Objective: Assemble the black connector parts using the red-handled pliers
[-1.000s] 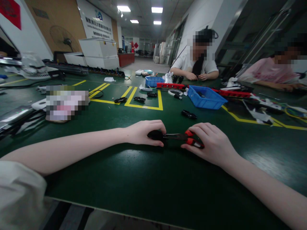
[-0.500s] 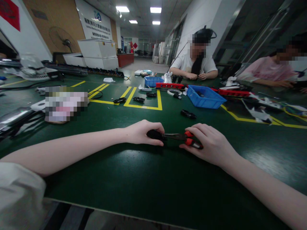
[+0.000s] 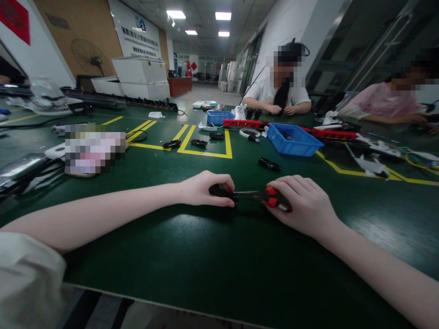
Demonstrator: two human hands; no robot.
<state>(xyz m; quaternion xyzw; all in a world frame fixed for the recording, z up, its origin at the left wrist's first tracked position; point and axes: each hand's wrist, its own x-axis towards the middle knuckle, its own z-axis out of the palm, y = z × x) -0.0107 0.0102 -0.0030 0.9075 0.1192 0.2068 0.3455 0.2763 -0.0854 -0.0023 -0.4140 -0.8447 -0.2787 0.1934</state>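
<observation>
Between the thumb and fingers of my left hand (image 3: 202, 188) is a small black part (image 3: 219, 191), partly covered by the fingers, so its exact kind is unclear. My right hand (image 3: 303, 203) is closed around the red-and-black handles of needle-nose pliers (image 3: 272, 197). The thin metal jaws point left and meet the right end of the black part; whether they grip it I cannot tell. Both hands are just over the green table (image 3: 219, 260). Beyond the right hand lies a similar-looking black piece (image 3: 269, 163).
Several black pieces (image 3: 199, 143) lie near yellow tape lines. A blue bin (image 3: 293, 141) stands behind my right hand, a smaller blue bin (image 3: 219, 117) farther back. At the left are a phone (image 3: 96, 153) and cables. Two people sit across at the right, near red strips (image 3: 242, 123).
The pliers' handles and my right hand have shifted slightly right, and the handles look a little closer together. My left hand still holds the black part in nearly the same place.
</observation>
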